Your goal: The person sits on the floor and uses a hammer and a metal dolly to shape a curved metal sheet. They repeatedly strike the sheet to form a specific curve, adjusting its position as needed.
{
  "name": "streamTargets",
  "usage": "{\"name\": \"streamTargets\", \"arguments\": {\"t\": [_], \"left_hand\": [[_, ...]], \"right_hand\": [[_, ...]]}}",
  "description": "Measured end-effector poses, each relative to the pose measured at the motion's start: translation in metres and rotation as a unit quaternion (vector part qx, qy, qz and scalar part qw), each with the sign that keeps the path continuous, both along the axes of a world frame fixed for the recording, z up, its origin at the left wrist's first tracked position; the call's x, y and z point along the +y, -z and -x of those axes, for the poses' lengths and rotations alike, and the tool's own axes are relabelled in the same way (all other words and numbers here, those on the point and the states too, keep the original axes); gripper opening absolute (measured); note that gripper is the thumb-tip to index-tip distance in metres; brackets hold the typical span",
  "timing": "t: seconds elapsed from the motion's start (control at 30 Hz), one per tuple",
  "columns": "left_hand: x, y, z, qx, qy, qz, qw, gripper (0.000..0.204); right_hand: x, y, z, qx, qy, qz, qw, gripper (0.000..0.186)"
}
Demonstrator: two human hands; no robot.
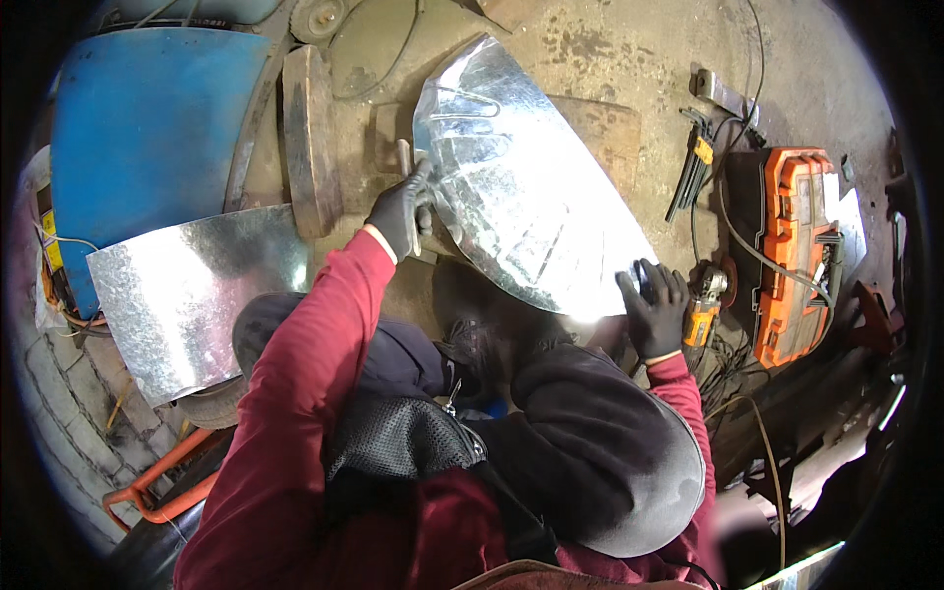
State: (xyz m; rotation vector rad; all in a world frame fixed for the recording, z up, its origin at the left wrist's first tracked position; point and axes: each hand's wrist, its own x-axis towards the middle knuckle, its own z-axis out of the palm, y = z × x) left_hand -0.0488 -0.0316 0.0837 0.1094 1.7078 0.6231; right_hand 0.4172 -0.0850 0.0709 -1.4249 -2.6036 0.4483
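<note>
My gloved left hand (400, 211) grips the left edge of a curved galvanized metal sheet (521, 187), and my gloved right hand (654, 305) closes on its near right corner. The sheet lies on the concrete floor (610, 49) ahead of my knees. A second metal sheet (187, 295) sits to my left, an angle grinder (706, 300) and orange tool case (798, 251) to the right.

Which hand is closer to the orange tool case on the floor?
The right hand. It grips the near right edge of the curved metal sheet, with the orange tool case just to its right. The left hand holds the sheet's far left edge.
</note>
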Motion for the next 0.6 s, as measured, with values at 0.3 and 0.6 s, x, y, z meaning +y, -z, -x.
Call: {"name": "streamTargets", "arguments": {"t": [0.3,0.6], "left_hand": [[-0.015,0.036,-0.024,0.067,-0.010,0.056,0.996,0.055],[-0.020,0.047,-0.019,0.062,0.024,0.030,0.997,0.049]], "right_hand": [[-0.042,0.044,0.004,0.106,0.323,0.148,0.929,0.087],[-0.053,0.056,0.029,0.515,0.508,0.460,0.516,0.028]]}}
